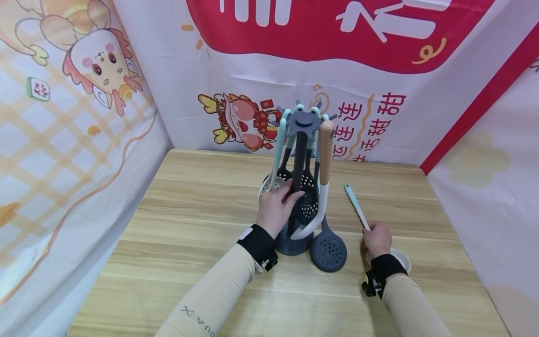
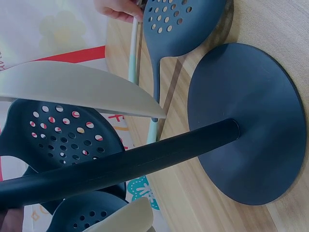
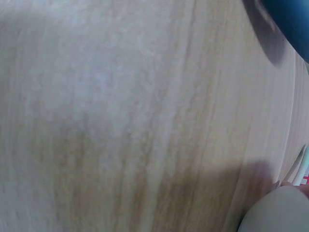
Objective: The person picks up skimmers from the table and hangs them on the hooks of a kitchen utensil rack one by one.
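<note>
My left hand [image 1: 275, 208] pinches the pole [image 1: 300, 161] of a dark utensil stand between thumb and fingers. Mint-handled utensils with perforated dark heads hang around it, one being a skimmer [image 2: 67, 130]. A white utensil with a wooden handle [image 1: 326, 150] hangs at the front right. The stand's round base [image 2: 251, 125] is on the table. To the right, my right hand [image 1: 377, 239] grips the shaft of a mint-handled utensil [image 1: 355, 203] lying on the table. Its white head [image 1: 401, 260] is partly hidden beneath the wrist; the right wrist view shows only part of a pale rounded surface [image 3: 280, 212].
A dark perforated turner [image 1: 328, 251] lies between the stand and the right hand, its handle running behind the stand. The wooden table [image 1: 189, 201] meets a printed cloth [image 1: 181, 93] at the back. Cloth also hangs at both sides.
</note>
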